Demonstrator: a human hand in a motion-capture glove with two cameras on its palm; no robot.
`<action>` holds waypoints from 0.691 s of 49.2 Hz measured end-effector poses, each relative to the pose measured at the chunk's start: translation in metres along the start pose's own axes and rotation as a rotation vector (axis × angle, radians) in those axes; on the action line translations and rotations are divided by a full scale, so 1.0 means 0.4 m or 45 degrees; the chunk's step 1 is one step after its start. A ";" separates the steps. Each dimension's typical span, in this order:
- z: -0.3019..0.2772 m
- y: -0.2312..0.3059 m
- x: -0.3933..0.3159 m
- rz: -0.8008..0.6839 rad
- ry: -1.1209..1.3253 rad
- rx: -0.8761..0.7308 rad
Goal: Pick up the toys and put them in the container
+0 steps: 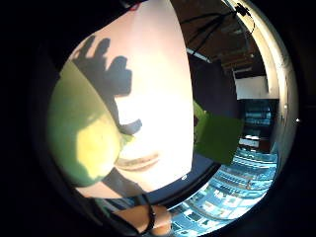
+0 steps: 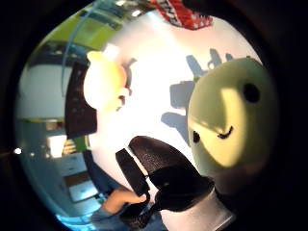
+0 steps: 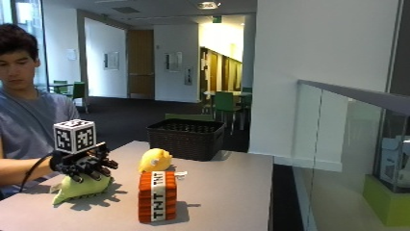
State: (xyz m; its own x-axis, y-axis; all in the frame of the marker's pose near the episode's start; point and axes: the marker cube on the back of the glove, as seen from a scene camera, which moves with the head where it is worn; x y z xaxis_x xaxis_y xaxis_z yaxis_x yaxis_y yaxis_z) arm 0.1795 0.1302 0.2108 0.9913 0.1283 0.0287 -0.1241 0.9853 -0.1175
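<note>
At the left of the outside view we see the person's gloved right hand hanging just above a green plush toy that lies on the grey surface near its front left corner. Of the hands, only this gloved one shows clearly; its fingers are spread and point down over the toy's top, curled round nothing, and we cannot tell whether the fingertips touch the plush. In the thumb-side palm view the green plush toy fills one side, showing two black dot eyes and a small curved mouth on a paler face, with a gloved finger stretched out beside it. The little-finger-side palm view shows the same toy close to the palm, with the hand's shadow cast across the pale surface.

Further right, a yellow plush toy sits on the surface, apart from the green one. Just in front of it and to its right stands an upright red-and-white block toy lettered TNT. Behind both, at the far edge of the surface, stands a dark woven basket, well apart from the hand.
</note>
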 end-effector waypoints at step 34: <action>-0.058 -0.003 0.010 0.052 -0.051 0.205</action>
State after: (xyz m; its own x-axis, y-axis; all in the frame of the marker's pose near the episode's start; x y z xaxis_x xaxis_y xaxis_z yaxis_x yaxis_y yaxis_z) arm 0.1848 0.1270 0.1881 0.9832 0.1700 0.0671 -0.1730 0.9841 0.0410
